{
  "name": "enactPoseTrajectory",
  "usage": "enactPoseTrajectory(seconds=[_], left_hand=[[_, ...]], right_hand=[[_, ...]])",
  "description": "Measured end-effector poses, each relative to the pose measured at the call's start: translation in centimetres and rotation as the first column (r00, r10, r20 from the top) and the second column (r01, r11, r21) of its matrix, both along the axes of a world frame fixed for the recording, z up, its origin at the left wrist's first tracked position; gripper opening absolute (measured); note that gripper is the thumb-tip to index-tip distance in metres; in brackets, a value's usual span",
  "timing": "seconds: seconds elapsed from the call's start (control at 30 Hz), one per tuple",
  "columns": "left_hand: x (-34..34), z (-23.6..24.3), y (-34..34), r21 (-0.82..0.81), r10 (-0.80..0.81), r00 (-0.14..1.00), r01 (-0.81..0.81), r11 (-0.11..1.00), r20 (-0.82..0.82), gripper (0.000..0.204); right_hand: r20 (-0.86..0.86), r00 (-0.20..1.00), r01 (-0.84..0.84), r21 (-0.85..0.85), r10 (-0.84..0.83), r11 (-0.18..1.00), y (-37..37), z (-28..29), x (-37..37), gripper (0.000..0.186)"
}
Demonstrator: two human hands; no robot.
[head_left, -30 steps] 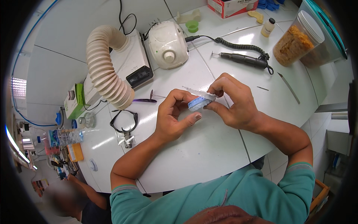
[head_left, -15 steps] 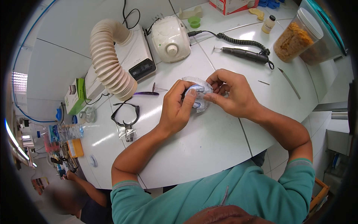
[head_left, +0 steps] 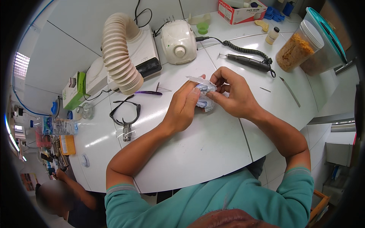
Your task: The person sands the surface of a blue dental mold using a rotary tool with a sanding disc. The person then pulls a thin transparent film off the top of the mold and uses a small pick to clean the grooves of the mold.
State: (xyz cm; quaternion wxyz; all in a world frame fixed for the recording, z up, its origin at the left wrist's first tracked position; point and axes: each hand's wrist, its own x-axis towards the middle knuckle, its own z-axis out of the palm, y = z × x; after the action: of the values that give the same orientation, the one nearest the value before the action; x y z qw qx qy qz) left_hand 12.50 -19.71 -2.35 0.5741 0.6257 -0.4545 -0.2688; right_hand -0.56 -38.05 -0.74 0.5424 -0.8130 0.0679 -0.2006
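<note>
A small bluish-white object in a crumpled clear plastic wrap [head_left: 204,95] is held just above the white table [head_left: 213,152], between both hands. It is pinched from the left by the curled fingers of the left hand [head_left: 184,108], and from the right by the thumb and fingertips of the right hand [head_left: 234,93], pressed against the wrap. Just behind it a purple-handled tool [head_left: 148,92] is laid, beside a ribbed beige suction hose [head_left: 118,53]. Black safety glasses [head_left: 125,114] are seen to the left, a black handpiece [head_left: 249,62] and a white control unit [head_left: 178,41] farther back
</note>
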Motion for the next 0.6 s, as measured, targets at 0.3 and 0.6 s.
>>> enactPoseTrajectory(seconds=[0.3,0.6], left_hand=[[-1.8,0.6,-0.1,0.150,-0.011,0.997,0.023,0.988,-0.078,0.049],[-0.6,1.0,-0.5,0.137,0.020,0.956,0.021,0.990,-0.292,0.048]], right_hand=[[0.132,0.991,0.049,-0.266,-0.014,0.963,0.5,-0.7,-0.1,0.029],[0.189,0.978,0.143,-0.325,-0.084,0.935,0.8,-0.9,0.7,0.028]])
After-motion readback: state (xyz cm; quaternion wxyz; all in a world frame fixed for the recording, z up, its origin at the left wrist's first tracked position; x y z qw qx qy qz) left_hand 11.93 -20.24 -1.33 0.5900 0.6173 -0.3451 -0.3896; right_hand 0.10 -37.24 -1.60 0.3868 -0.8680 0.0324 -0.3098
